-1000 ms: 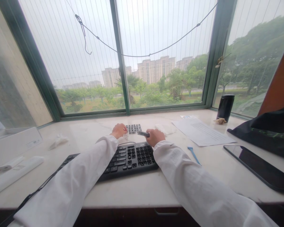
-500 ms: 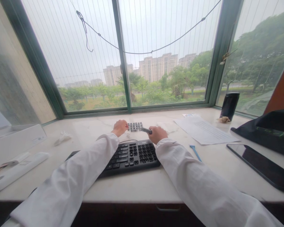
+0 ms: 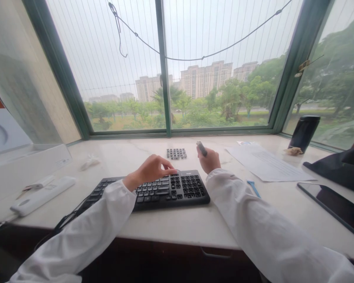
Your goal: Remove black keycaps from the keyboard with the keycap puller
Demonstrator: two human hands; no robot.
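A black keyboard (image 3: pixel 177 192) lies on the pale stone sill in front of me. My left hand (image 3: pixel 150 169) hovers over its upper middle, fingertips pinched together at the keys near the top edge; what they hold, if anything, is too small to see. My right hand (image 3: pixel 209 159) is raised just beyond the keyboard's right end, closed on a small dark grey tool (image 3: pixel 201 148) that points up and away. A cluster of loose dark keycaps (image 3: pixel 176 153) sits on the sill behind the keyboard. Both arms wear white sleeves.
A sheet of paper (image 3: pixel 265 163) and a blue plastic tool (image 3: pixel 254 188) lie to the right. Farther right are a dark tablet (image 3: pixel 336 208), a black bag (image 3: pixel 339 169) and a black cup (image 3: pixel 304 131). At left are a white box (image 3: pixel 26 167), a white remote-like device (image 3: pixel 43 194) and a crumpled tissue (image 3: pixel 90 162).
My left hand has drawn back from the loose keycaps onto the keyboard. My right hand has lifted, tilting the grey tool upward. The view has shifted left.
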